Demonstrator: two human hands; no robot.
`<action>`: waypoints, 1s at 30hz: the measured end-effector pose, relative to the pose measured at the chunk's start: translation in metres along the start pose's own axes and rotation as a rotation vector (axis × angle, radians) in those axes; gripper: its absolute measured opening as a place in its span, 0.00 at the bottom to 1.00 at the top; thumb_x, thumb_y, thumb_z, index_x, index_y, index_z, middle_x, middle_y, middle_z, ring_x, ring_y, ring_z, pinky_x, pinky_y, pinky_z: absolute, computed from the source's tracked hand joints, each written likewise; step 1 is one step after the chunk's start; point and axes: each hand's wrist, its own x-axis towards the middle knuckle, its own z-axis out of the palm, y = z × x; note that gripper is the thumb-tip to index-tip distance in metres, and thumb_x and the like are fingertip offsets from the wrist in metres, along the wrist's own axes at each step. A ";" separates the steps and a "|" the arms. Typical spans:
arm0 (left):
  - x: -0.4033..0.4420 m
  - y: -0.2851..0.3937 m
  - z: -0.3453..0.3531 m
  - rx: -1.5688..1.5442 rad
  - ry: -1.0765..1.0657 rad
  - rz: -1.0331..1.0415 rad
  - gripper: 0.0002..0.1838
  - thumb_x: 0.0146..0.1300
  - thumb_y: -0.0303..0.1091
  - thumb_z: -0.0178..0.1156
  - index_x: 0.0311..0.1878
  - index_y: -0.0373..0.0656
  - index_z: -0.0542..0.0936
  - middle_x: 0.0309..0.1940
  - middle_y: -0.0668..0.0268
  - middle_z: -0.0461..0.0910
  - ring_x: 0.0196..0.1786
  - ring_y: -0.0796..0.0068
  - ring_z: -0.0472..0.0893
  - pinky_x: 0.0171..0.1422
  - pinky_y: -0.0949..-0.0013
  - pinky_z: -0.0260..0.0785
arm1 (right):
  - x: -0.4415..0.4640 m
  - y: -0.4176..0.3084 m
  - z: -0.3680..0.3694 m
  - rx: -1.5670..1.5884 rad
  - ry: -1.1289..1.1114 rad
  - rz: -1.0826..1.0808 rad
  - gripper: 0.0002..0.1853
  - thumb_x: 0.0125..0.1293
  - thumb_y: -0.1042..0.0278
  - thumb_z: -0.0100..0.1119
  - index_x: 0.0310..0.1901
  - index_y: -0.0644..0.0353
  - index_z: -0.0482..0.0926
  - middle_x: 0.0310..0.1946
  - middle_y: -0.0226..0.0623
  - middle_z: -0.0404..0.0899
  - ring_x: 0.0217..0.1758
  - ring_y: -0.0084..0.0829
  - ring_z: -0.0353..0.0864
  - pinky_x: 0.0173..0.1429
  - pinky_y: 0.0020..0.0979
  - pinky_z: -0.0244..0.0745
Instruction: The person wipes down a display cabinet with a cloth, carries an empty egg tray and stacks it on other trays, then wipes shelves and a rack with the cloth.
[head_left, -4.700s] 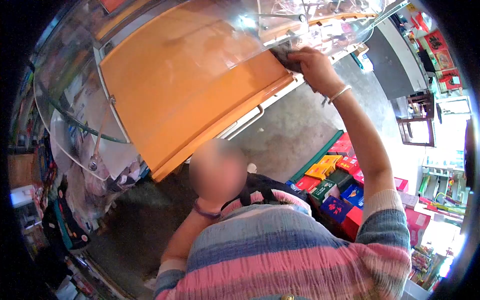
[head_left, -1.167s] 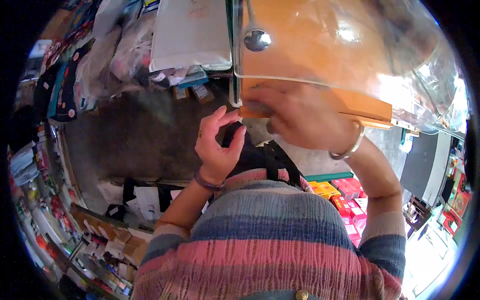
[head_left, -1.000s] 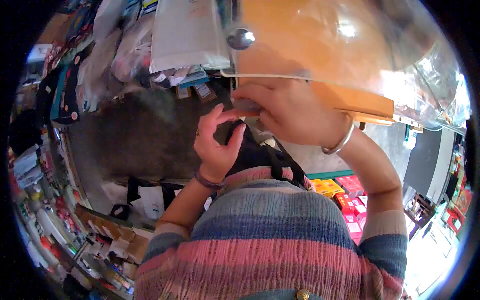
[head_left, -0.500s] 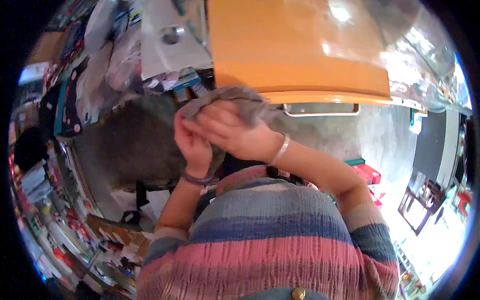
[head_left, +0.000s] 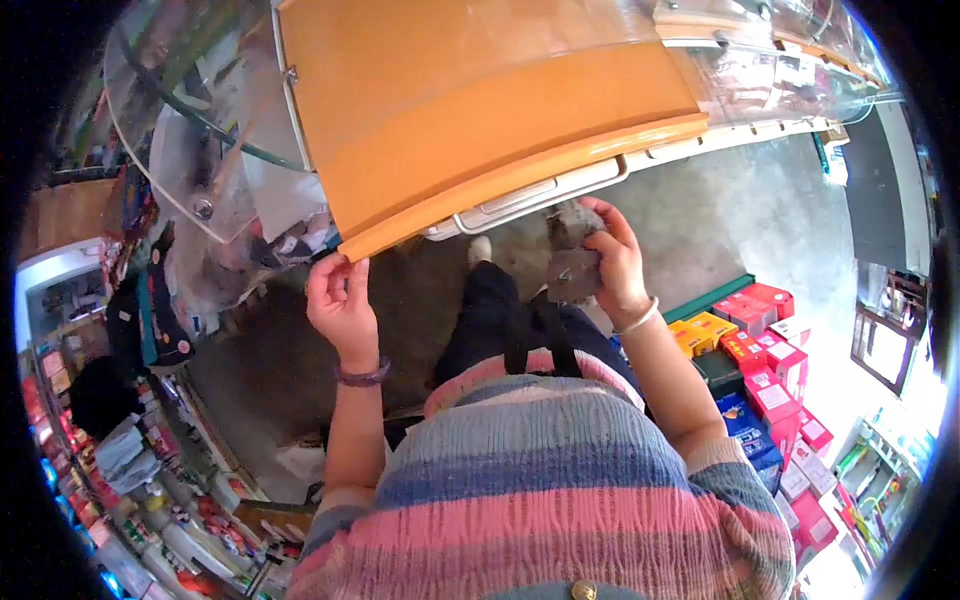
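Observation:
My left hand (head_left: 343, 312) is at the near left corner of an orange tabletop (head_left: 480, 110), its thumb and fingers closed on the edge. My right hand (head_left: 622, 262) holds a crumpled grey cloth (head_left: 574, 275), which hangs down between the fingers. The cloth is below and to the right of a white handle (head_left: 540, 197) under the tabletop's front edge. The hands are well apart, on either side of my body.
Clear plastic or glass panels (head_left: 215, 150) stand left of the tabletop. Red, yellow and blue boxes (head_left: 770, 390) are stacked on the right by my elbow. Shelves of small goods (head_left: 150, 470) line the left. My shoe (head_left: 480, 250) shows on the grey floor (head_left: 700, 220).
My hands, together at the grey cloth before, have separated. The left has gone to the tabletop corner, the right has moved right with the cloth. The view has shifted and turned.

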 end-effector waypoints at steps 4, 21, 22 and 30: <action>0.010 -0.003 0.004 0.022 0.021 -0.045 0.06 0.60 0.19 0.62 0.39 0.34 0.76 0.33 0.66 0.79 0.34 0.81 0.78 0.42 0.77 0.73 | 0.000 -0.010 -0.008 0.068 0.000 -0.058 0.25 0.52 0.85 0.43 0.55 0.64 0.69 0.48 0.40 0.75 0.49 0.32 0.75 0.56 0.30 0.72; 0.106 -0.034 -0.014 0.038 -0.327 -0.215 0.10 0.66 0.30 0.56 0.29 0.37 0.75 0.22 0.68 0.77 0.23 0.81 0.75 0.29 0.76 0.69 | -0.004 0.059 0.035 0.408 0.096 -0.140 0.21 0.58 0.81 0.46 0.55 0.63 0.71 0.48 0.40 0.77 0.49 0.32 0.77 0.54 0.31 0.75; 0.105 -0.037 -0.024 0.051 -0.363 -0.235 0.10 0.66 0.30 0.56 0.29 0.37 0.75 0.22 0.68 0.77 0.23 0.81 0.75 0.29 0.76 0.69 | -0.001 0.060 0.052 0.412 0.087 -0.155 0.21 0.58 0.81 0.47 0.55 0.63 0.71 0.48 0.40 0.77 0.50 0.31 0.77 0.54 0.31 0.75; 0.107 -0.070 -0.090 0.244 -0.559 -0.242 0.08 0.66 0.27 0.56 0.30 0.34 0.77 0.23 0.67 0.79 0.25 0.81 0.77 0.31 0.77 0.70 | 0.064 0.090 0.212 -0.057 0.262 -0.901 0.20 0.56 0.77 0.60 0.53 0.61 0.75 0.49 0.40 0.76 0.52 0.35 0.75 0.58 0.32 0.70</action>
